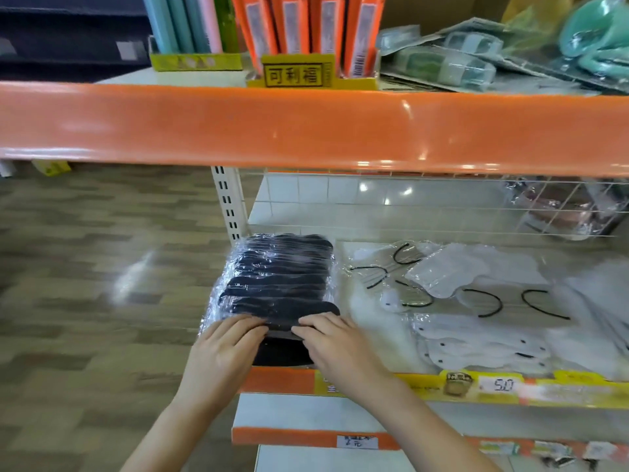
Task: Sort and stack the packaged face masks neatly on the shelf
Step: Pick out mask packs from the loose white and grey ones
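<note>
At the left end of the shelf (374, 212), against the white upright post (228, 202): a row of black packaged face masks (277, 277) in clear wrap, overlapped like shingles from the wire back grid (425, 206) toward the front edge. On the nearest pack, at the front left corner: left hand (224, 349), fingers (250, 327) laid flat and mostly straight, pressing rather than pinching. Just beside it, right hand (335, 349), fingers likewise flat on the same pack, tips nearly meeting those of the left. To do well, by judgement: even downward pressure from both hands, front pack squared to the shelf edge and tucked under the row's line, slippery wrap kept from sliding sideways. Further right, mid-shelf: loose white packaged masks (476, 338) with black ear loops, scattered and unstacked, likely next for sorting. Along the front edge, right: yellow price strip (497, 386).
</note>
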The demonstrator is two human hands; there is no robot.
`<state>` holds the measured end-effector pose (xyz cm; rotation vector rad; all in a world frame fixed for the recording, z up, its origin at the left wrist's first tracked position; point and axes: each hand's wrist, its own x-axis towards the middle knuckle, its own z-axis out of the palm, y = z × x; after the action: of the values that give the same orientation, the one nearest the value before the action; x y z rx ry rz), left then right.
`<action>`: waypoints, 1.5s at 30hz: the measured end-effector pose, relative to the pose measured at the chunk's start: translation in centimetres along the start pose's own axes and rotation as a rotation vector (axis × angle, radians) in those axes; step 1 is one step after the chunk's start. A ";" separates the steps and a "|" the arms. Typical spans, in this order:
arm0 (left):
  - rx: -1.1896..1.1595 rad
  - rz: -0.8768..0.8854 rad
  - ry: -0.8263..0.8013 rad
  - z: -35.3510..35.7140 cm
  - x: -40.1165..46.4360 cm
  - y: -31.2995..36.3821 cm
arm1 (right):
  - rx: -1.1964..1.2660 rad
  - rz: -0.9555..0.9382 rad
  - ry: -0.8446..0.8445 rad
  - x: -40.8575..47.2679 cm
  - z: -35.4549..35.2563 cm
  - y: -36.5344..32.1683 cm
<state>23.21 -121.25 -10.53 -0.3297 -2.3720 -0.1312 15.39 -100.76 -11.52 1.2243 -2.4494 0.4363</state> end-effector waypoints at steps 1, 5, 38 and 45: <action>-0.012 -0.003 -0.016 0.0 -0.5 -0.2 | -0.006 0.005 -0.002 -0.1 0.3 -0.1; -0.035 -0.019 -0.050 0.0 -2.0 -0.4 | -0.027 0.032 -0.008 -0.5 0.6 -0.8; -0.109 -0.094 -0.145 2.5 0.5 6.7 | -0.035 0.195 0.000 -5.1 -1.9 -0.3; -0.146 -0.083 -0.181 4.7 4.1 11.0 | -0.076 0.351 0.103 -8.3 -4.6 4.9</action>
<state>20.27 -108.98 -11.20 -0.3236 -2.5623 -0.3270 16.88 -90.23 -11.74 0.7216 -2.5684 0.4814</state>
